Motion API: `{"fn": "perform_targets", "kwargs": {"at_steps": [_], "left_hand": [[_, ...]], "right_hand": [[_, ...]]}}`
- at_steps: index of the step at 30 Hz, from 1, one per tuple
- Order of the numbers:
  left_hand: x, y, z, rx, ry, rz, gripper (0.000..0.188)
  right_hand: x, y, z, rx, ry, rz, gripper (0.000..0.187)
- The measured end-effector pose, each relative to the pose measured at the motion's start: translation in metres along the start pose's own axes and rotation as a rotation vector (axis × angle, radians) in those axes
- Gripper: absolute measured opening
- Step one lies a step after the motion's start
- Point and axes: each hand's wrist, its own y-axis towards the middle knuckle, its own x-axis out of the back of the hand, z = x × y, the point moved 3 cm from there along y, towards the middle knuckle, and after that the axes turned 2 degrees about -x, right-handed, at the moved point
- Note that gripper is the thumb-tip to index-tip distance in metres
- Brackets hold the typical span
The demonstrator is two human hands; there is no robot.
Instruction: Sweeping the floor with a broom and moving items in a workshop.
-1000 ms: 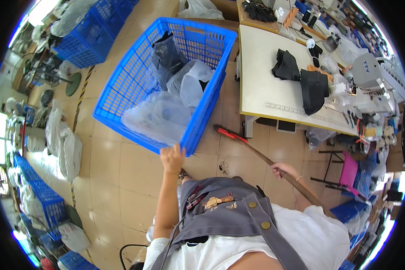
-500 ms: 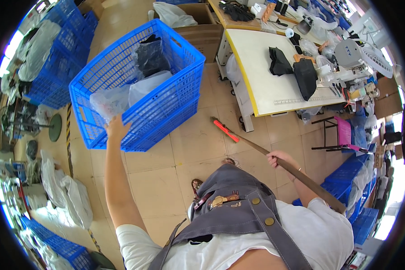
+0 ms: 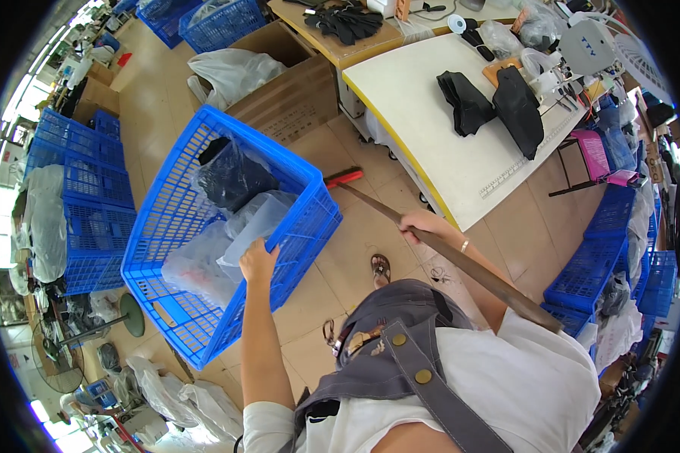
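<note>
My left hand (image 3: 259, 260) is closed over the near rim of a blue plastic crate (image 3: 310, 226), which stands on the floor to my left, on top of what looks like another crate. Inside it are clear plastic bags (image 3: 196, 260) and a bag of black material (image 3: 238, 177). In my right hand (image 3: 423, 225) is a broom (image 3: 468, 264), gripped by its long brown handle. The handle slants back past my right arm. Its red head (image 3: 344, 178) is on the floor beyond the crate's far right corner, partly hidden behind that corner.
A white worktable (image 3: 408, 98) with black fabric pieces (image 3: 517, 113) stands ahead to the right. Beyond the crate is a cardboard box (image 3: 302, 106) with a white bag (image 3: 238, 75). Stacked blue crates (image 3: 98, 219) line the left; a pink chair (image 3: 591, 155) is at right.
My left hand now grips further along the crate's near rim, and the crate appears turned. The broom head has swung left and away, toward the crate's far corner.
</note>
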Motion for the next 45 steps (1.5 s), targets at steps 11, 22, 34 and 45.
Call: {"fn": "perform_targets", "kwargs": {"at_steps": [11, 22, 34, 45], "left_hand": [[-0.003, 0.069, 0.082, 0.029, 0.004, 0.091, 0.030], [-0.010, 0.103, 0.136, -0.072, 0.060, 0.041, 0.027], [-0.012, 0.096, 0.140, -0.051, 0.074, 0.074, 0.027], [-0.009, 0.093, 0.133, -0.051, 0.074, 0.020, 0.028]], "right_hand": [[0.002, 0.141, 0.023, -0.091, -0.308, -0.094, 0.025], [0.002, 0.087, -0.100, -0.317, -1.026, -0.448, 0.049], [-0.113, -0.123, -0.089, -0.562, -0.917, -0.505, 0.044], [0.033, 0.043, -0.120, -0.597, -1.006, -0.544, 0.048]]}}
